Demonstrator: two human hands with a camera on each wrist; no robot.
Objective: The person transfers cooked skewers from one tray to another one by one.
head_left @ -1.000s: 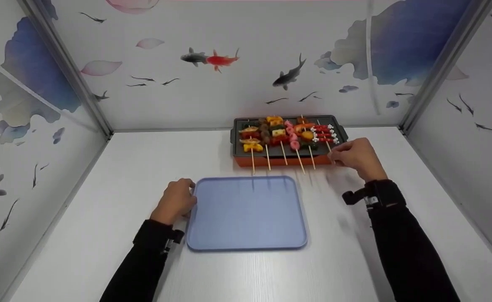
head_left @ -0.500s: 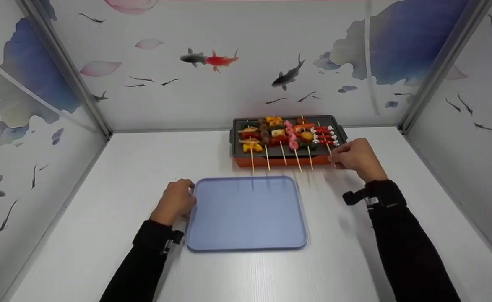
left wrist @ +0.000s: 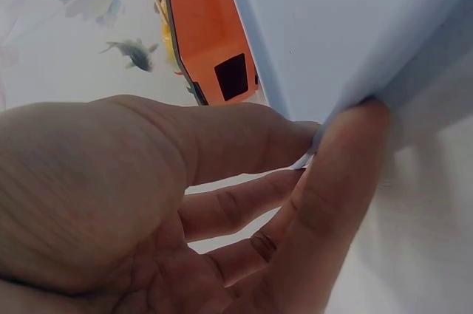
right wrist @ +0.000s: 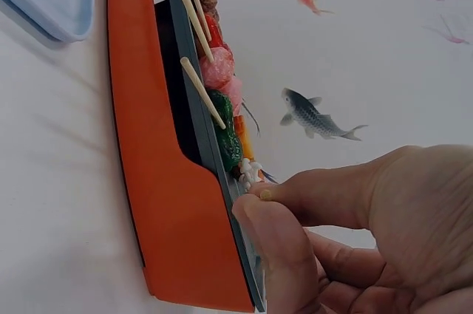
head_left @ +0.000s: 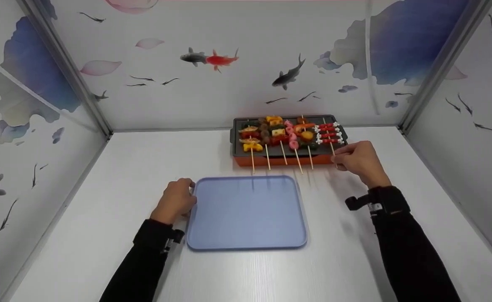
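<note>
A pale blue rectangular tray (head_left: pixel 248 214) lies on the white table, and my left hand (head_left: pixel 174 201) pinches its left rim between thumb and fingers, as the left wrist view shows (left wrist: pixel 244 151). At the back stands an orange grill (head_left: pixel 283 160) with a dark top plate, bearing several food skewers. My right hand (head_left: pixel 361 161) pinches the stick end of the rightmost skewer (head_left: pixel 329 135), which has red pieces and white flower-like bits. In the right wrist view, thumb and forefinger (right wrist: pixel 277 244) meet on the stick tip right at the grill's edge.
Other skewers lie side by side on the plate, including a pink one (head_left: pixel 293 144) and one ending in yellow (head_left: pixel 252 147); their sticks overhang the grill's front. White walls with fish prints (head_left: pixel 288 75) enclose the table on three sides.
My right hand has shifted slightly right and toward me, and the red-and-white skewer has moved right on the plate. The left hand and tray have stayed in place.
</note>
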